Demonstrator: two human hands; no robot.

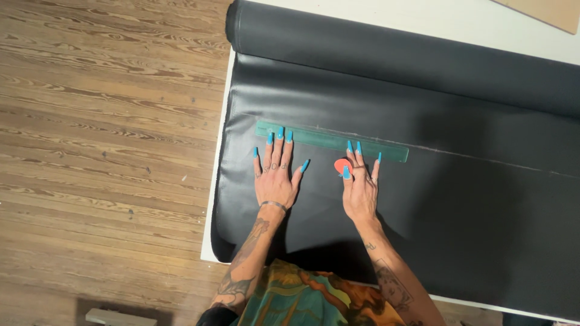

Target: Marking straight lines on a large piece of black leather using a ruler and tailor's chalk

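A sheet of black material (459, 211) lies flat on a white table (219, 151), with its roll (393, 57) at the far side. A long green ruler (320, 140) rests on the sheet along a thin chalk line (495, 160). My left hand (276, 178) is spread flat on the sheet, its fingertips pressing the ruler's left end. My right hand (360, 184) touches the ruler near its right part and pinches a small orange chalk piece (341, 166) between thumb and forefinger.
Wooden floor (103, 133) lies left of the table edge. A brown board corner (553, 12) shows at the top right. A small pale object (115, 317) sits on the floor at the bottom left.
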